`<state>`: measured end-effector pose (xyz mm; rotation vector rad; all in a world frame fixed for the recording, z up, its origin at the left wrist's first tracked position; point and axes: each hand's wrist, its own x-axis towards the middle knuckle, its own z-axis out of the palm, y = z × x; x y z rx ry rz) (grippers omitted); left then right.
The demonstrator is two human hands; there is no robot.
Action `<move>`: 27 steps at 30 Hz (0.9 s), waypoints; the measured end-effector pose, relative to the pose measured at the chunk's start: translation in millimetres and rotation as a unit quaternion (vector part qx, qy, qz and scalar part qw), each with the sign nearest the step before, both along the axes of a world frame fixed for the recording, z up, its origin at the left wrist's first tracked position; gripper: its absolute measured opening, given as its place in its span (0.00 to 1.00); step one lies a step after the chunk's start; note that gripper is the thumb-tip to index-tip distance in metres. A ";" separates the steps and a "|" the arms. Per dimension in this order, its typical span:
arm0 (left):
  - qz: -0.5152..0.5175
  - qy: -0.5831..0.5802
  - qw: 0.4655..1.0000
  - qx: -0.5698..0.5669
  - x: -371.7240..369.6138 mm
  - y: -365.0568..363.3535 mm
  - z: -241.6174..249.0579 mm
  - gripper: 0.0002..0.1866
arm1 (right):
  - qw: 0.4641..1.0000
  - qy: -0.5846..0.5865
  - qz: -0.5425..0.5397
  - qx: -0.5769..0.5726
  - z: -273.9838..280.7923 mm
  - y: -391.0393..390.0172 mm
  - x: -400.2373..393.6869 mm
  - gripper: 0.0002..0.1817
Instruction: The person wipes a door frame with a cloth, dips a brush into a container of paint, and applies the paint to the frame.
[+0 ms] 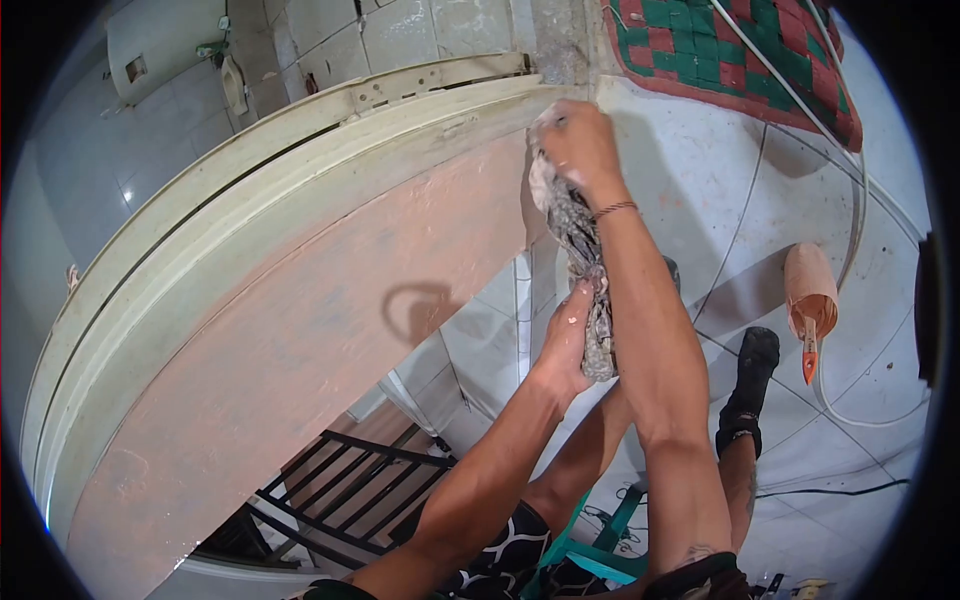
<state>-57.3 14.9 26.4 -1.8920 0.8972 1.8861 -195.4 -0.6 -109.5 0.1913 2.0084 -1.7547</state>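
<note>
A bunched grey-and-white patterned rag (572, 222) stretches between my two hands. My right hand (578, 145) is closed on its upper end, right at the far end of a door-like panel (300, 350). Below it, my left hand (570, 335) grips the lower part of the rag, with pale smudges on the thumb. The panel has a patchy peach-coloured face and a cream border along its long edge. A curved shadow falls on the peach face left of my hands.
A peach-stained container (808, 280) with an orange-handled paintbrush (810, 355) is on the tiled floor at right. A red-and-green woven mat (740, 50) lies at the top, crossed by a pale cable. Below are a black slatted rack (350, 480) and a teal stool (600, 560).
</note>
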 end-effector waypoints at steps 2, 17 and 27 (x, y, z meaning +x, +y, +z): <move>-0.019 0.003 1.000 0.006 -5.6 3.9 6.1 0.23 | 0.999 -0.014 -0.044 -0.006 -10.1 11.3 3.3 0.12; -0.029 0.015 0.999 0.007 -0.1 -10.2 -12.1 0.26 | 0.951 -0.177 -0.191 -0.164 -36.2 13.0 17.3 0.13; -0.011 0.014 1.000 -0.009 14.7 -36.3 -17.9 0.22 | 0.992 0.023 -0.077 0.098 -6.7 -26.5 5.8 0.09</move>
